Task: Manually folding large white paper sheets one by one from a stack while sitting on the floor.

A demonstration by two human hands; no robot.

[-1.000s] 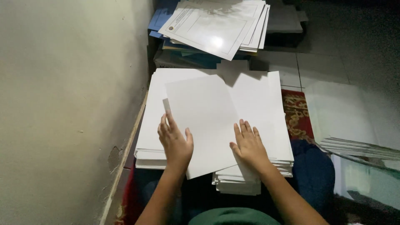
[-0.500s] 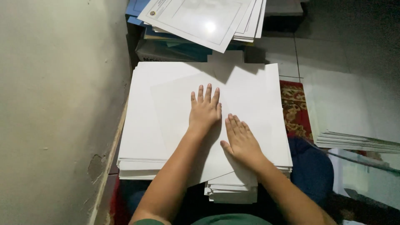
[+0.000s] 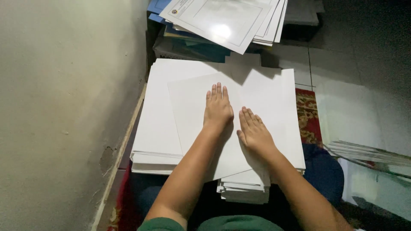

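A thick stack of white sheets (image 3: 162, 128) lies in front of me on the floor. On top rests a single white sheet (image 3: 192, 107), turned slightly askew. My left hand (image 3: 218, 109) lies flat on the middle of that sheet, fingers together and pointing away from me. Just to its right, my right hand (image 3: 253, 131) also presses flat on the paper, palm down. Neither hand grips anything.
A pale wall (image 3: 64, 107) runs close along the left. At the top, a fanned pile of printed sheets (image 3: 227, 21) sits on blue folders (image 3: 201, 47). A patterned red rug (image 3: 308, 115) and another paper stack (image 3: 372, 152) are at the right.
My left hand slid from the sheet's left edge to its middle, beside my right hand. The top sheet now lies flattened, and the camera has tilted slightly.
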